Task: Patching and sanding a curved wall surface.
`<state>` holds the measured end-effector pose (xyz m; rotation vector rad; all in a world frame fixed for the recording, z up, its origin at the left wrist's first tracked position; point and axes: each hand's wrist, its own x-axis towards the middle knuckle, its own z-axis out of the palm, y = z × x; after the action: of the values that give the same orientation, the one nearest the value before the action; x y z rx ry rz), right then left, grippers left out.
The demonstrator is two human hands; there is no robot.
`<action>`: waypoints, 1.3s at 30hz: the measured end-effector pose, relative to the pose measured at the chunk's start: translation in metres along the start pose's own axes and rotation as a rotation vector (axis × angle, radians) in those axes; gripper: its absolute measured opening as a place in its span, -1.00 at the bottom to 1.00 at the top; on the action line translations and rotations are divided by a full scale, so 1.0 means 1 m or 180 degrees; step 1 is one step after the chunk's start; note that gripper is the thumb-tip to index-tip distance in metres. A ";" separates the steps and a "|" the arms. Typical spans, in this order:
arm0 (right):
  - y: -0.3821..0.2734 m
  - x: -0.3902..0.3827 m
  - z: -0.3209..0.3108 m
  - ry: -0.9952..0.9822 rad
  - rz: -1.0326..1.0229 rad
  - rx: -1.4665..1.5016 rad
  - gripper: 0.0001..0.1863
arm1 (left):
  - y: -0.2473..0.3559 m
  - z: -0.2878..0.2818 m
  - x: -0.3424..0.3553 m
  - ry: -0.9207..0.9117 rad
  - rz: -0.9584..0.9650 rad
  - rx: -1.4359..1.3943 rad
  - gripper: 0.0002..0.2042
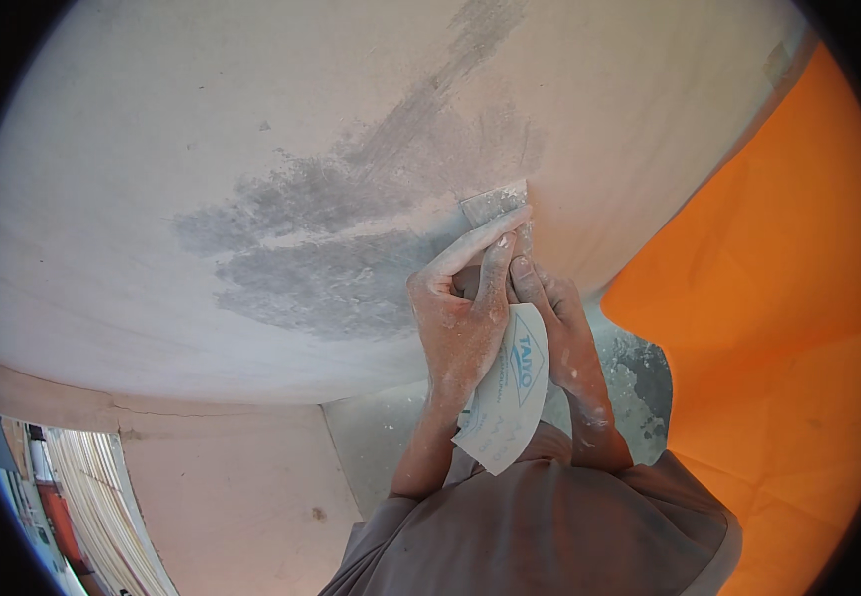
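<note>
Both hands are dusted white and close together, near a pale surface point(132, 199) with a rough grey patch point(321, 278). A curved strip of sandpaper point(510, 397) hangs below the fingers, its pale printed back facing me. My left hand point(460, 323) is closed on it, with one finger stretched along a flat grey piece point(495, 202) flecked with white. My right hand point(564, 328) is closed beside it, thumb pressed against the left fingertips. Whether the grey piece belongs to the same strip I cannot tell; the fingers hide where they meet.
A large orange sheet point(778, 328) hangs along the right side. Below the pale surface is a beige panel point(241, 487). Pale slats point(102, 497) show at the lower left. Behind my right forearm lies a grey, white-speckled surface point(639, 382).
</note>
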<state>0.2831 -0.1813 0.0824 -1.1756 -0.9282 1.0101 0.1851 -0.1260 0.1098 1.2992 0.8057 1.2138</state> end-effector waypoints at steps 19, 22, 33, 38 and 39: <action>-0.016 -0.002 -0.004 -0.0163 0.0149 -0.0308 -0.46 | -0.001 0.001 0.004 -0.0061 0.0439 -0.0052 -0.77; -0.014 0.005 -0.003 -0.0171 0.0141 -0.0310 -0.46 | -0.015 0.001 0.004 0.0195 0.0813 0.0117 -0.79; -0.022 0.004 -0.002 -0.0365 0.0331 -0.0088 -0.45 | 0.003 0.000 0.002 0.0205 0.0977 0.0397 -0.78; -0.016 -0.001 0.002 -0.0261 0.0074 -0.0049 -0.45 | 0.003 0.000 0.001 0.0207 0.0873 0.0424 -0.79; -0.018 0.002 0.001 -0.0250 0.0059 -0.0048 -0.45 | -0.002 -0.001 0.002 0.0212 0.0950 0.0489 -0.79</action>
<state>0.2854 -0.1808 0.1000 -1.1657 -0.9898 1.0724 0.1851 -0.1239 0.1084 1.5520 0.7835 1.4594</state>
